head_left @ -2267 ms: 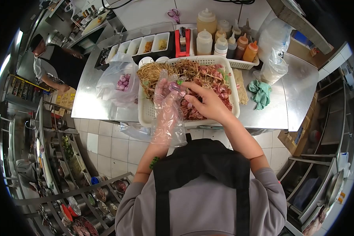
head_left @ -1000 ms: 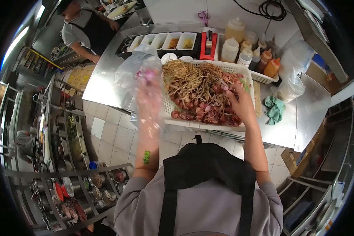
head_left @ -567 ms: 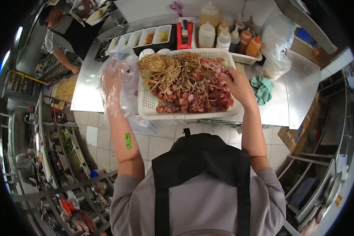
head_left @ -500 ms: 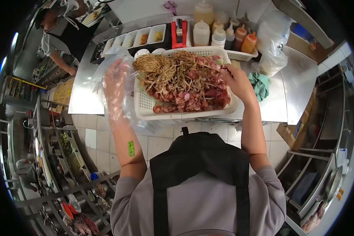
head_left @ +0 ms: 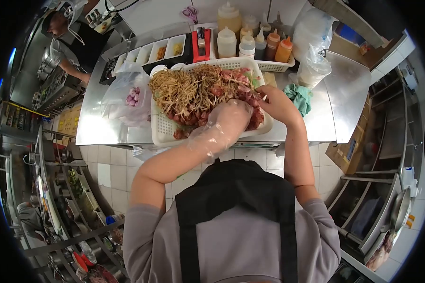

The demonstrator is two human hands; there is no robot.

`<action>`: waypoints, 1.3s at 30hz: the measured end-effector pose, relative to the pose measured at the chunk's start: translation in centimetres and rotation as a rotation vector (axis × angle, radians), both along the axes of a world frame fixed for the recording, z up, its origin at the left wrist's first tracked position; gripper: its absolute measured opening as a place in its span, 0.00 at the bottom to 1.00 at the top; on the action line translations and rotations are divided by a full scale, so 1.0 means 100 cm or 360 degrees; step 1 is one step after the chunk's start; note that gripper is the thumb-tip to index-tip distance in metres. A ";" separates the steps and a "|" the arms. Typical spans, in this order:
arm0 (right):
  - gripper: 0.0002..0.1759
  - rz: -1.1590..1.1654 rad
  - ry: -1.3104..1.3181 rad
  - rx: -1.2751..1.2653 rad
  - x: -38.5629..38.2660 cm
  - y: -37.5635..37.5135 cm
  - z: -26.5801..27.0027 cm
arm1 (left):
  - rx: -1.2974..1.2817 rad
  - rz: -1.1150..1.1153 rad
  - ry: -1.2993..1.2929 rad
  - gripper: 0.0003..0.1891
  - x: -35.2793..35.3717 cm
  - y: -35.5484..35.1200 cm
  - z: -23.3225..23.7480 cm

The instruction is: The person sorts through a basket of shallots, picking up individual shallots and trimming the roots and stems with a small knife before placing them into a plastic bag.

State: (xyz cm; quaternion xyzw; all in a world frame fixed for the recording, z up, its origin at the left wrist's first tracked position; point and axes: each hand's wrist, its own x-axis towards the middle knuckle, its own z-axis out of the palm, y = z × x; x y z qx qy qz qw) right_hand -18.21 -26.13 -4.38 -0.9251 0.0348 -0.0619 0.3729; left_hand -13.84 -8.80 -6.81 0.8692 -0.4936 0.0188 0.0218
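A white perforated basket (head_left: 163, 134) holds a heap of shallots (head_left: 243, 78) with reddish skins and long dried roots or stalks (head_left: 174, 92). My left hand (head_left: 231, 118), in a clear plastic glove, reaches across the front of the heap and touches it; its fingertips are hidden among the shallots. My right hand (head_left: 281, 104) is bare and closed in a pinch at the basket's right side. A small pale piece shows at its fingertips, too small to name. Left of the basket, a clear plastic bag (head_left: 114, 101) lies open with several peeled purple shallots (head_left: 133, 96) inside.
Behind the basket stand squeeze bottles (head_left: 226, 42), a red-framed tool (head_left: 201, 45) and white trays of seasonings (head_left: 161, 49). A green cloth (head_left: 297, 98) and a bagged white tub (head_left: 314, 70) are at the right. Another person (head_left: 68, 52) stands at the far left.
My gloved left hand has moved from above the plastic bag rightward onto the shallot heap, uncovering the peeled shallots in the bag. My right hand stays at the basket's right side. The view has shifted slightly.
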 end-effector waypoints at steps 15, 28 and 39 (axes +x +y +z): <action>0.23 0.0219 0.0100 0.0559 -0.008 0.087 -0.005 | -0.1119 0.0811 0.0402 0.15 0.021 0.072 0.027; 0.30 0.0638 -0.0209 0.0406 0.036 0.117 -0.056 | -0.2126 0.0319 0.0916 0.14 -0.010 0.046 0.056; 0.19 0.0391 -0.0444 0.0552 0.012 0.068 0.008 | -0.2548 0.0410 0.2383 0.26 0.020 0.070 -0.003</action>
